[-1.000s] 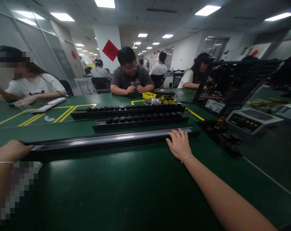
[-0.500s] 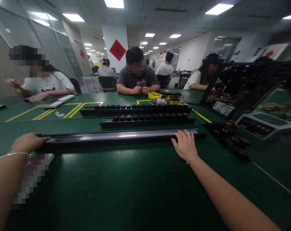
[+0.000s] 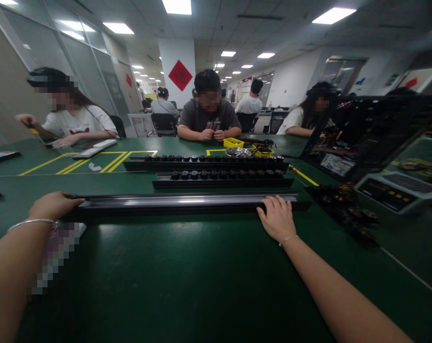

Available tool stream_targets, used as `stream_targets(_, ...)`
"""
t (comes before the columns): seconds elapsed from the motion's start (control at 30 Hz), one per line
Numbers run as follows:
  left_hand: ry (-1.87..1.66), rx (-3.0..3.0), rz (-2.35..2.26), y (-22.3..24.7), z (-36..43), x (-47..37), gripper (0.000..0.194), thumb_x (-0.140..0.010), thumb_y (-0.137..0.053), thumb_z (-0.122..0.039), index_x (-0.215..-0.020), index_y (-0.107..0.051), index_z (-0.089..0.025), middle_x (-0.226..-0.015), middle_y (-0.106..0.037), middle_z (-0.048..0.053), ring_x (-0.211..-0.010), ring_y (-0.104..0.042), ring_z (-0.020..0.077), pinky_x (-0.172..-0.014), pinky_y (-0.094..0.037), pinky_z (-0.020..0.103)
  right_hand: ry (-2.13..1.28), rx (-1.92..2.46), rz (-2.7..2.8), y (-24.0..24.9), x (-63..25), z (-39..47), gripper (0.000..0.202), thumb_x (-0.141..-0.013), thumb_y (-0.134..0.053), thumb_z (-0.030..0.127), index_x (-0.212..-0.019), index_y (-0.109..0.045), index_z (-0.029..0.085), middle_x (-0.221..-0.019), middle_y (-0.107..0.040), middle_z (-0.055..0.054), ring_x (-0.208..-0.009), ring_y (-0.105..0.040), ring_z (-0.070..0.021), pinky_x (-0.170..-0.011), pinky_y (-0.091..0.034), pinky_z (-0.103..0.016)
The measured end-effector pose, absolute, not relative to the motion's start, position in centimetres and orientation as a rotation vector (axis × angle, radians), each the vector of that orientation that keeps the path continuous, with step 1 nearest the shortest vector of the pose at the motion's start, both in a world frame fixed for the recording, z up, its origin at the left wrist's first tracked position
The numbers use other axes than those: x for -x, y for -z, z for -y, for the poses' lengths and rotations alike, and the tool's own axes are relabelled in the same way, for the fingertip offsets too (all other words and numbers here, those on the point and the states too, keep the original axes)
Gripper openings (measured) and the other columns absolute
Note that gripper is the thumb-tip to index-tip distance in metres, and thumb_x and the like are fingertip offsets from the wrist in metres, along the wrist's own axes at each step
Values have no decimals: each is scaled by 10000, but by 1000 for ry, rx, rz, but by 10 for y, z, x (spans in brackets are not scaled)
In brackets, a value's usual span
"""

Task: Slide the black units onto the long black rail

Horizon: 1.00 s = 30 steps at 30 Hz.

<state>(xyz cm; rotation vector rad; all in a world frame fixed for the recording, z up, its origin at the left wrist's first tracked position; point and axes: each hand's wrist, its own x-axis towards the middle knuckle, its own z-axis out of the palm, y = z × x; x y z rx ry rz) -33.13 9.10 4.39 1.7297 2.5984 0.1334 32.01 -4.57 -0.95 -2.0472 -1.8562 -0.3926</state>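
Long black rail (image 3: pixel 187 200) is laid flat on the green table (image 3: pixel 165 276), crosswise. Its left end is gripped by the left hand (image 3: pixel 53 205), thumb on top. Near its right end, the near edge is covered by the right hand (image 3: pixel 279 220), fingers loosely spread. Beyond it, 2 rows of round black parts are carried by the middle rail (image 3: pixel 223 184) and far rail (image 3: pixel 205 166).

The tabletop (image 3: pixel 187 276) is deep green, marked with yellow tape lines (image 3: pixel 118 162). The long rail (image 3: pixel 173 200) is black with a silver-grey channel; the small bin (image 3: pixel 233 143) is yellow, the diamond-shaped poster (image 3: pixel 180 75) red.
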Motion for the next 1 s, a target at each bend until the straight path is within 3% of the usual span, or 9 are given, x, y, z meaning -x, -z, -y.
stream_targets(0.13,-36,-1584,-2631,-46,-92,327,562,-635,-501,-602,-928,-715,-173,-968,-706,137,-794,-650,306,-625,-509,360,374,2052,1854,9,-320,46,409,-903,-323,416,-1108,-585,178,-1276,-537,-110,-1268,-341,-313,-1057,-228,-559)
stream_targets(0.63,-41,-1641,-2607,-58,-79,295,510,-662,-504,-564,-919,-722,-182,-948,-712,121,-841,-647,311,-653,-510,366,435,2025,1857,12,-321,44,376,-899,-353,397,-1092,-589,177,-1267,-548,-112,-1259,-350,-310,-1042,-241,-568)
stream_targets(1.0,6,-1613,-2613,-62,-70,277,565,-745,-483,-556,-1083,-663,-141,-1104,-670,136,-956,-628,294,-706,-496,329,391,2024,1854,11,-321,44,402,-901,-330,411,-1100,-591,180,-1267,-541,-113,-1253,-353,-312,-1043,-235,-570)
